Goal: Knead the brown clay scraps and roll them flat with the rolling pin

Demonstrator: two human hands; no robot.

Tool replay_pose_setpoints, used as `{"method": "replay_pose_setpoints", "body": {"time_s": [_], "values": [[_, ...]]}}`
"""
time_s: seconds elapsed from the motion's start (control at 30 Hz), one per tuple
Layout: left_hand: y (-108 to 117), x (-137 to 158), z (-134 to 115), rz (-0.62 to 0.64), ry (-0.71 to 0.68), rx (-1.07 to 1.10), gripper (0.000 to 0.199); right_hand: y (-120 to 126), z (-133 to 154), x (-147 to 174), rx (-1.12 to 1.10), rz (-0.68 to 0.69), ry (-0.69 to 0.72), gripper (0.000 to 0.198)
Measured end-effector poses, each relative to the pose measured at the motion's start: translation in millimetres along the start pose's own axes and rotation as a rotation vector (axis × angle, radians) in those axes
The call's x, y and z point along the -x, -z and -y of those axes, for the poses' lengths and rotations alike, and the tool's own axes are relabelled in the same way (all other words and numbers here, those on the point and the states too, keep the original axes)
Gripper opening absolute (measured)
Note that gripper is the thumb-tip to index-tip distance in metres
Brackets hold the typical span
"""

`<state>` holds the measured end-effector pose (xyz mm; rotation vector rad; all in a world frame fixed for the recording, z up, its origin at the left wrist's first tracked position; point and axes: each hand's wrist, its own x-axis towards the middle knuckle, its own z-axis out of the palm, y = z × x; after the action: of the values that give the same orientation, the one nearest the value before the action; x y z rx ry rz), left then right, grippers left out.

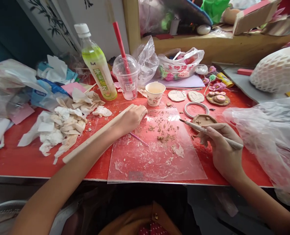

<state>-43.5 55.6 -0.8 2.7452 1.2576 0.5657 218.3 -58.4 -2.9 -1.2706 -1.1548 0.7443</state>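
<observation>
Paintbrush (195, 126) slants, pinched between thumb and fingers of the right hand (224, 148), its dark tip jutting past them near the round clay piece (205, 119); left hand (132, 118) by the wooden rod (92, 138), finger grip I cannot tell

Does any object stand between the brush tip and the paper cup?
Nothing tall is visible between the tip of the brush in the right hand and the paper cup; only low brown crumbs lie there. The pale ring sits right of that path, the left hand left of it.
</observation>
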Motion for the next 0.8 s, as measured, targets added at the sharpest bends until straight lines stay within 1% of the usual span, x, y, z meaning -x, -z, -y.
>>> {"method": "replay_pose_setpoints", "body": {"time_s": [0.07, 0.13, 0.2, 0.3, 0.37, 0.43, 0.5, 0.53, 0.63, 0.7, 0.77, 0.8], "values": [[-1.7, -0.9, -2.9, 0.026, -0.016, -0.033, 0.028, 1.2, 0.0, 0.7, -0.004, -0.007, 0.007, 0.012], [0.9, -2.2, -5.3, 0.056, -0.017, 0.012, 0.028, 2.9, -0.5, 1.2, 0.005, 0.0, 0.016, 0.013], [7.8, -3.6, -6.4, 0.11, 0.009, 0.144, 0.028, 4.6, -1.3, 1.5, 0.016, 0.011, 0.014, 0.014], [20.3, -4.7, -5.0, 0.176, 0.092, 0.41, 0.038, 5.5, -2.1, 0.8, 0.013, 0.025, 0.0, 0.014], [25.0, -4.6, -2.4, 0.139, 0.159, 0.541, 0.041, 5.0, -1.7, 0.2, 0.011, 0.039, -0.009, 0.015], [24.3, -4.0, 0.4, 0.053, 0.225, 0.589, 0.04, 4.0, -0.5, 0.1, 0.033, 0.05, -0.003, 0.014], [18.6, -3.2, 2.1, -0.009, 0.25, 0.549, 0.038, 3.1, 0.9, 0.8, 0.059, 0.058, 0.006, 0.015], [14.3, -2.8, 2.2, -0.014, 0.226, 0.495, 0.037, 2.8, 1.6, 1.3, 0.069, 0.063, 0.011, 0.015], [0.3, -1.6, 0.0, -0.007, 0.084, 0.285, 0.034, 2.2, 2.9, 3.0, 0.086, 0.088, 0.023, 0.015], [-5.5, -1.7, -2.9, -0.028, 0.027, 0.183, 0.033, 2.2, 3.5, 3.8, 0.103, 0.107, 0.04, 0.015], [-5.0, -2.6, -5.8, -0.083, 0.061, 0.197, 0.034, 2.5, 4.0, 3.9, 0.113, 0.117, 0.049, 0.015], [-2.3, -3.1, -7.1, -0.121, 0.102, 0.26, 0.035, 2.5, 4.1, 3.7, 0.111, 0.115, 0.048, 0.015]]}}
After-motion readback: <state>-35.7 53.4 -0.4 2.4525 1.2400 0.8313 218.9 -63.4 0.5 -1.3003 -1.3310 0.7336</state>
